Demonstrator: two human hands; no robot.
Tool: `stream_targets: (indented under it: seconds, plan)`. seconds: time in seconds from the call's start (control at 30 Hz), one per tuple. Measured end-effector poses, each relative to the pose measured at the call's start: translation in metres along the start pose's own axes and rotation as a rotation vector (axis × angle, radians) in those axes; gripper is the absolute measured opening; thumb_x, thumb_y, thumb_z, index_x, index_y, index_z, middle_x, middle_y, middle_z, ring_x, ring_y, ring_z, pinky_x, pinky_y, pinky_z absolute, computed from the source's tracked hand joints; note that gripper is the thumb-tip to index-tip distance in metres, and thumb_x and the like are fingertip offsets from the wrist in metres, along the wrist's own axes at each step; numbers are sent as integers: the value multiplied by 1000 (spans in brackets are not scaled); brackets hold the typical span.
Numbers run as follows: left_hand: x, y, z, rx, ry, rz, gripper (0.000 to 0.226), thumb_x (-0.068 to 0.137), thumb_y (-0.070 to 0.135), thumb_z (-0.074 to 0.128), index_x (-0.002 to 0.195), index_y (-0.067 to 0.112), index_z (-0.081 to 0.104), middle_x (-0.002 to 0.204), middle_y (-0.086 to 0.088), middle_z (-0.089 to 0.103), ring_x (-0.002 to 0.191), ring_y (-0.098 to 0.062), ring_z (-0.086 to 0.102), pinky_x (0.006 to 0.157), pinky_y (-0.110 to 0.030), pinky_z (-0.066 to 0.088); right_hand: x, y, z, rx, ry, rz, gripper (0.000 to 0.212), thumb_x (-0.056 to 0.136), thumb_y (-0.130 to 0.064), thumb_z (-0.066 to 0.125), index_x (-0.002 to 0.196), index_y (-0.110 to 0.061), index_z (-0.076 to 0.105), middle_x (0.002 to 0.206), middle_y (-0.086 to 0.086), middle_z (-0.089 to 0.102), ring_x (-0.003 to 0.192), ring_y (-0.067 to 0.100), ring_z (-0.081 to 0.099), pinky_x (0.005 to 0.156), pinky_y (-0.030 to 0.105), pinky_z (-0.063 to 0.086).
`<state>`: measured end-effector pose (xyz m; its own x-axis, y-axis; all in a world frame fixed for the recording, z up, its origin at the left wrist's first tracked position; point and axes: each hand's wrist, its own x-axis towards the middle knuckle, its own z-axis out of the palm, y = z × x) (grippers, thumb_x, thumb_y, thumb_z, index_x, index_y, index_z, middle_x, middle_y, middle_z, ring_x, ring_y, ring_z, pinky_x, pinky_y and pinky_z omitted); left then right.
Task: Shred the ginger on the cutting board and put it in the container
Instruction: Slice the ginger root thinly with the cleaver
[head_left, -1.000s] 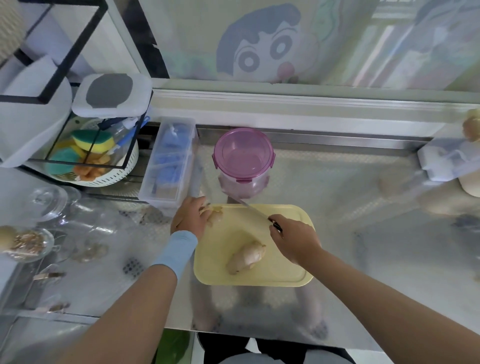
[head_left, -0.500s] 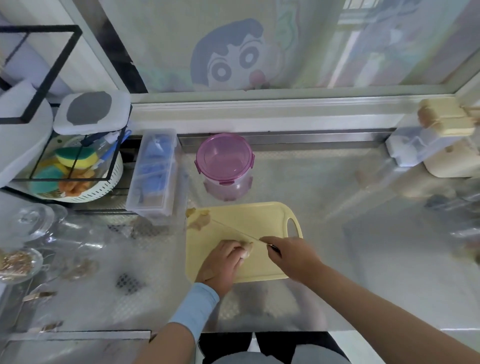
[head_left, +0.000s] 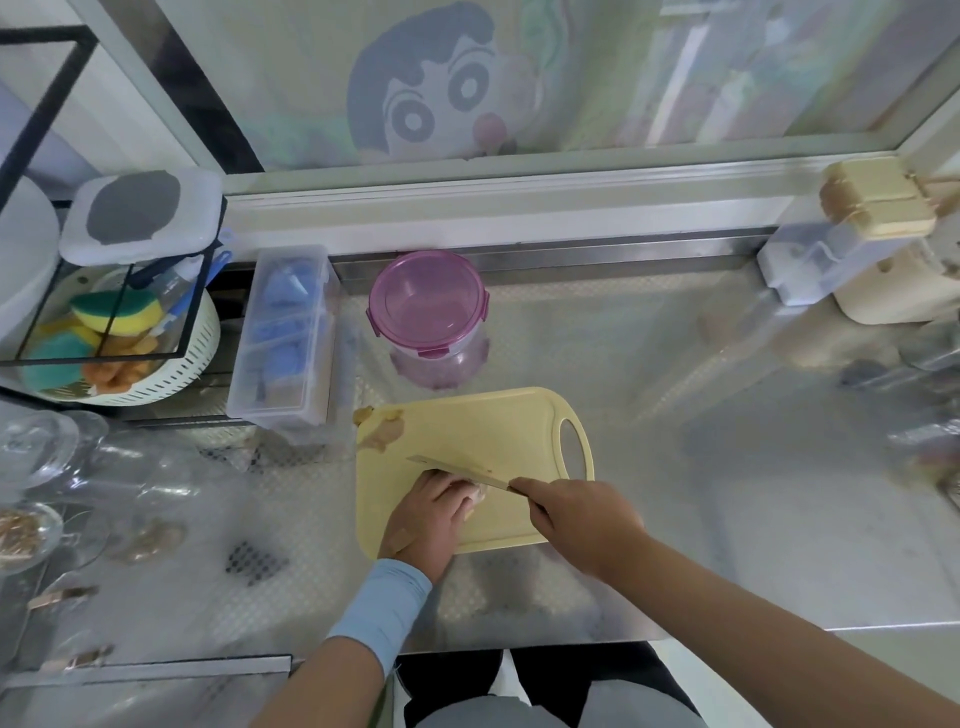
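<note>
A yellow cutting board (head_left: 488, 426) lies on the steel counter. My left hand (head_left: 428, 514) curls over a ginger root (head_left: 478, 493) at the board's near middle, hiding most of it. My right hand (head_left: 582, 519) grips the handle of a knife (head_left: 457, 469) whose blade lies across the top of the ginger, tip pointing left. A second ginger piece (head_left: 382, 428) sits at the board's far left corner. A clear round container with a purple lid (head_left: 428, 304) stands shut just beyond the board.
A clear rectangular box with blue items (head_left: 283, 338) stands left of the container. A white basket of sponges (head_left: 119, 343) and glass lids (head_left: 41, 447) crowd the left side. Cream and clear boxes (head_left: 852, 249) sit at the far right. The counter's front edge (head_left: 519, 647) is near me.
My left hand left the small ginger piece at the board's far left corner and came back onto the large root. The knife followed down onto it. The camera tilted.
</note>
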<state>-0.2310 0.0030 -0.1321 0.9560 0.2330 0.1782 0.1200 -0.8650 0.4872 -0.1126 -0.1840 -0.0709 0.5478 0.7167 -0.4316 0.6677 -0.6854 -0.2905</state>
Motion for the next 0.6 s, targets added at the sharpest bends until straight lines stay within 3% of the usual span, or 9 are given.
stream_targets:
  seconds: [0.3,0.47,0.6]
  plan:
    - [1,-2,-1,-20,-44,-80,24,87,25,48,89,18,71,97,5,64,93,-11,48,79,-18,40,0,-4,-9,-77,-10,-27,38,108,-31,26,141,-38,41,82,1,62,70,31,63,61,40,54]
    - [1,-4,0,-11,-48,-82,12,82,11,69,91,19,71,98,6,64,95,-10,49,77,-22,47,-1,-5,-12,-92,-14,-30,38,108,-31,26,142,-37,41,82,1,63,70,30,63,62,41,55]
    - [0,-2,-1,-1,-31,-57,12,84,17,61,90,18,71,97,6,64,94,-11,49,77,-18,44,-2,-4,-14,-98,-21,-32,35,108,-31,25,138,-35,42,80,1,62,67,30,62,61,40,55]
